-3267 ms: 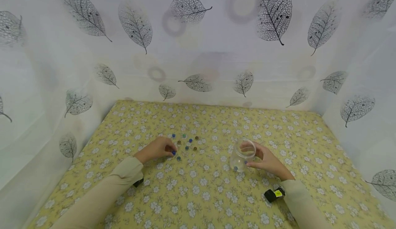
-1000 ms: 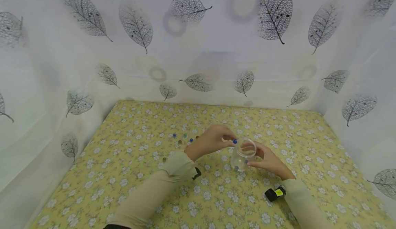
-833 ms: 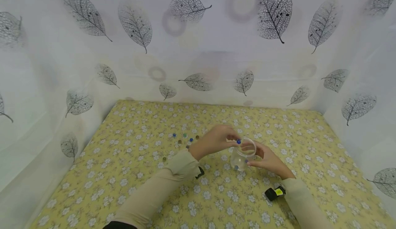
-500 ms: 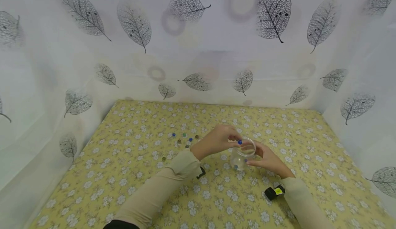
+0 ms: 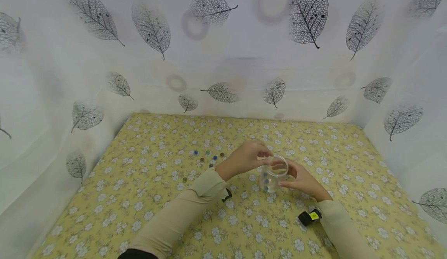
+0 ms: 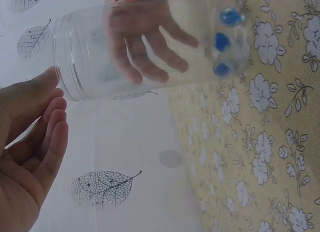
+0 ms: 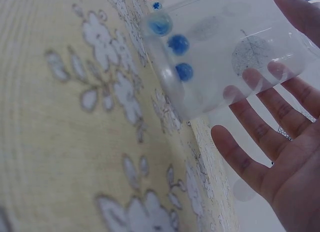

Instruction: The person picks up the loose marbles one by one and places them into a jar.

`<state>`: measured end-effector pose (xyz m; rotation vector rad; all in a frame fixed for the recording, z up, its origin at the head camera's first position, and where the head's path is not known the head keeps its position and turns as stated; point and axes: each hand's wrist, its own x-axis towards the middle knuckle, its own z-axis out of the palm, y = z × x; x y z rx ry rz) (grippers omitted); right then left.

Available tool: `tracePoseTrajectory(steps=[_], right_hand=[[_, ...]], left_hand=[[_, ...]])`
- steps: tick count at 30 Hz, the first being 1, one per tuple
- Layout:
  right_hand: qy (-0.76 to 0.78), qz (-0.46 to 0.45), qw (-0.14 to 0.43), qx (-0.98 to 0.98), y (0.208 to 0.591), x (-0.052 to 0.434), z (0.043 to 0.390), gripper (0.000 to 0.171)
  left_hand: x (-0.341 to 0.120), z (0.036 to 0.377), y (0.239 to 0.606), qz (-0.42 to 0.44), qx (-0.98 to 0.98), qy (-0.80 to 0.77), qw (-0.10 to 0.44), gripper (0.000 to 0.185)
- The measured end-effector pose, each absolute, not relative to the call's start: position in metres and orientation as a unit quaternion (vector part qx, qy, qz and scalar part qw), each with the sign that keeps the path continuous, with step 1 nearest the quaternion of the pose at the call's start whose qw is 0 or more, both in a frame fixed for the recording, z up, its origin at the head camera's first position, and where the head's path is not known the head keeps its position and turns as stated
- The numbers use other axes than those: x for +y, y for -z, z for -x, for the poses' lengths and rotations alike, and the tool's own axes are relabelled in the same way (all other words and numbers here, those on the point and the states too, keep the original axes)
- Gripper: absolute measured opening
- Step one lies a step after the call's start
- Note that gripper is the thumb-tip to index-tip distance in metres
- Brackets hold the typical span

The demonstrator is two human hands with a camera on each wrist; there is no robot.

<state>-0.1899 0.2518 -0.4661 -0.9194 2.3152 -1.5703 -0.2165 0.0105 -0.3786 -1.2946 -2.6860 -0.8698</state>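
Note:
A clear jar (image 5: 273, 184) stands upright on the cloth, right of centre in the head view. My right hand (image 5: 303, 182) holds its right side, fingers behind and thumb in front. In the right wrist view several fingertips (image 7: 252, 77) lie against the wall. Three blue marbles (image 6: 221, 41) show near the jar's bottom in the left wrist view. My left hand (image 5: 246, 158) is at the rim with its fingers loosely bent; in the left wrist view I see no marble in it.
Loose marbles lie left of the jar: a blue marble (image 5: 215, 157), a green marble (image 5: 208, 152), a brown marble (image 5: 202, 160) and several others. The yellow floral cloth (image 5: 216, 220) covers the table. White leaf-printed curtains (image 5: 223, 57) enclose the back and sides.
My left hand carried a blue marble from the left to the jar's rim and has let it drop inside. The right hand keeps its hold on the jar.

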Motion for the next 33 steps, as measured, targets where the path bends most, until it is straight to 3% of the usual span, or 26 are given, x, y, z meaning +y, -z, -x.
tracePoseTrajectory(steps=[16, 33], right_hand=[[0.538, 0.309, 0.102, 0.778, 0.465, 0.252, 0.19, 0.059], [0.526, 0.31, 0.093, 0.786, 0.463, 0.25, 0.189, 0.06]], left_hand=[[-0.012, 0.215, 0.392, 0.351, -0.833, 0.427, 0.026, 0.024], [-0.093, 0.208, 0.399, 0.24, -0.853, 0.457, 0.076, 0.021]])
